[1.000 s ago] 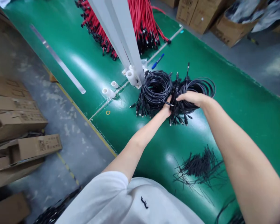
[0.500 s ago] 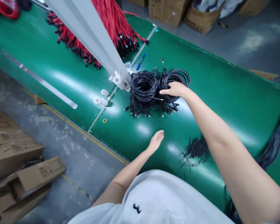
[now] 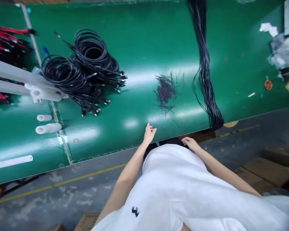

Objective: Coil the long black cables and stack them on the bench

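Note:
My left hand [image 3: 149, 133] is over the near edge of the green table [image 3: 139, 41], fingers apart and holding nothing. The closest thing to it is a loose pile of short thin black ties [image 3: 165, 92]. Down by my waist, just off the table edge, my right hand [image 3: 191, 143] hangs with its fingers loosely stretched and nothing visible in them. Two stacks of coiled black cables lie to the left: one coil stack [image 3: 62, 72] in front, another coil stack [image 3: 91, 48] behind it, their plug ends fanned toward me.
A long bundle of straight black cables [image 3: 204, 64] crosses the table on the right. Orange-handled scissors [image 3: 268, 84] lie beyond it. At left are white plastic tubes [image 3: 48, 128], a grey post [image 3: 16, 72], a metal ruler [image 3: 12, 162] and red cables [image 3: 4, 41].
My right hand has left the coiled cables and dropped to my waist. The view has swung right, bringing the straight cable bundle fully into sight. Both coil stacks remain on the table.

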`<state>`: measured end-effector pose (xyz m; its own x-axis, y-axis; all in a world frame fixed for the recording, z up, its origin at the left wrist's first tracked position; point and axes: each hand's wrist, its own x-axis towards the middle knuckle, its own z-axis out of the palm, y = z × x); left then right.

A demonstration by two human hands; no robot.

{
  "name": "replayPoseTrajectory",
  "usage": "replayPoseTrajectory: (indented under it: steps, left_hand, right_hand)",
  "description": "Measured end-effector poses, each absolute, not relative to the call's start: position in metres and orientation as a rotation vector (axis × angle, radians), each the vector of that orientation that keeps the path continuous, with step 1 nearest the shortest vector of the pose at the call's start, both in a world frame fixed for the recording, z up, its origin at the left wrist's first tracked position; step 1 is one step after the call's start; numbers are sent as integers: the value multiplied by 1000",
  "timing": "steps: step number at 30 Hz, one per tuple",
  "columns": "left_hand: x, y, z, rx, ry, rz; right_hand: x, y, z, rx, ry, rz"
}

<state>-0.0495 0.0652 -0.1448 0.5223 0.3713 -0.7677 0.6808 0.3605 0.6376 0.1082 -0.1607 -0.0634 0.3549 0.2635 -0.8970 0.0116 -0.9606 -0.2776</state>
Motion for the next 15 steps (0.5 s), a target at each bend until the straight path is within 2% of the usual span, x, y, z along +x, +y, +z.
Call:
replayPoseTrajectory:
  steps: [7,10,15]
  left_hand:
    - [54,9,-157,1532,422,-372]
    - [86,23,-170,1862,216,-351]
    - [127,85,-184,2340,463,-265]
  right_hand:
    - [99,-194,-93,-2264,-85,1575]
    - [92,-211,-91,-2225,-151,1532]
    - [100,-274,-81,-2259,-168,1519]
